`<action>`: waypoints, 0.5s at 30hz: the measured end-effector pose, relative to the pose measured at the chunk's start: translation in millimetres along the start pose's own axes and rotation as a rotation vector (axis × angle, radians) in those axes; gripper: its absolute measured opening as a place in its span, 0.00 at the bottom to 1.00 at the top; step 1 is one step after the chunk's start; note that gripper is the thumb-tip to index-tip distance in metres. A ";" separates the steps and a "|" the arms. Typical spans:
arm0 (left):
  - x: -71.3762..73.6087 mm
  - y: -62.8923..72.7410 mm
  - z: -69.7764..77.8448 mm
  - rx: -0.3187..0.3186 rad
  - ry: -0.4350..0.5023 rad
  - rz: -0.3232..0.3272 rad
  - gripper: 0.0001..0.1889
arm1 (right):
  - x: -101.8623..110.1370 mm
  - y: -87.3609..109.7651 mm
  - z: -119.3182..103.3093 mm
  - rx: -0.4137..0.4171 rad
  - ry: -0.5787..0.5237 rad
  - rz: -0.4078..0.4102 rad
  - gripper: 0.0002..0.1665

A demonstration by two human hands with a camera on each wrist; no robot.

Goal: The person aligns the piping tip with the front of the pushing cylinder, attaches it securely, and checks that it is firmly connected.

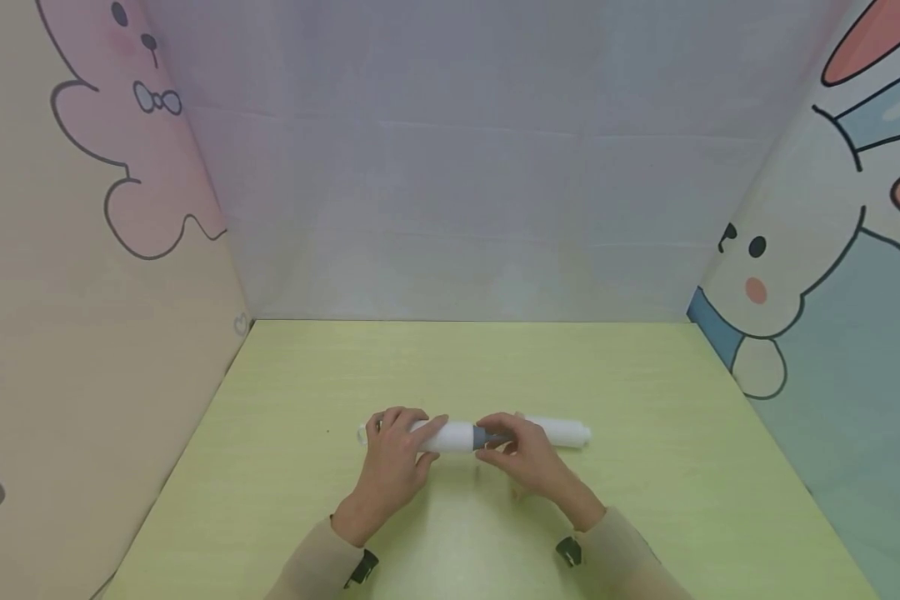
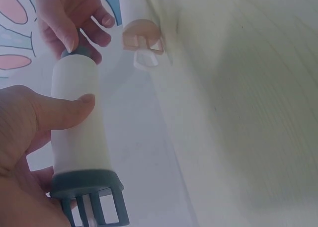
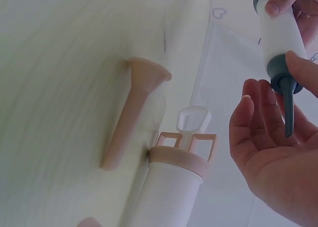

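My left hand (image 1: pixel 399 457) grips the white barrel of a plunger syringe (image 2: pixel 77 130), thumb across the barrel. Its grey-blue handle end with open loops (image 2: pixel 91 182) points away from the other hand. At the opposite end, my right hand (image 1: pixel 534 457) pinches the grey-blue nozzle cap (image 3: pixel 279 70) between thumb and fingers. The thin tapered spout (image 3: pixel 287 113) points over the right palm, whose other fingers are spread loosely behind it. In the head view the syringe lies level between both hands, its spout partly hidden by the right hand.
A second white syringe (image 1: pixel 562 432) with a peach looped end (image 3: pixel 179 160) lies on the table just beyond the right hand. Close by is a loose peach nozzle (image 3: pixel 133 113) with a flared end. Patterned panels stand left and right, and a pale curtain (image 1: pixel 457 208) hangs behind the pale yellow-green table (image 1: pixel 450 358).
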State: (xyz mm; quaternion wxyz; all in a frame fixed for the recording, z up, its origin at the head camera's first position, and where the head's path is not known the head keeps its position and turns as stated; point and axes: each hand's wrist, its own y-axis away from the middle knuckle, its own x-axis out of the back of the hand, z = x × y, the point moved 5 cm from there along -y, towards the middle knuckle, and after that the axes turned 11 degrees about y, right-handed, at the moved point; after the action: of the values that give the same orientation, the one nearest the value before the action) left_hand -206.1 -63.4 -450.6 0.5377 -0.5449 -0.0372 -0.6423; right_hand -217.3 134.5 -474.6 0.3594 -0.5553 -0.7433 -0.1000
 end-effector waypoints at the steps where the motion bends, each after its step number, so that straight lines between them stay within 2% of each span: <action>1: 0.0 0.0 0.2 -0.002 -0.001 0.003 0.28 | 0.0 0.2 0.0 -0.006 0.000 -0.003 0.19; 7: -0.5 0.3 0.4 0.018 0.005 -0.013 0.28 | -1.9 0.6 1.7 -0.053 -0.005 -0.038 0.18; 11: -0.5 1.4 0.6 0.034 0.001 -0.025 0.27 | -3.4 0.7 3.2 -0.055 0.015 -0.052 0.18; 15: 0.4 1.7 2.3 0.022 0.005 -0.015 0.27 | -2.9 1.3 2.8 -0.048 0.037 -0.057 0.18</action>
State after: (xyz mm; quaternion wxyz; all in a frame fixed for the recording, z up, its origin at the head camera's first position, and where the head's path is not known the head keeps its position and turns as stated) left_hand -203.3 -62.9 -450.3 0.5392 -0.5369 -0.0470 -0.6472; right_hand -216.9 134.3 -478.8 0.3566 -0.5405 -0.7494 -0.1382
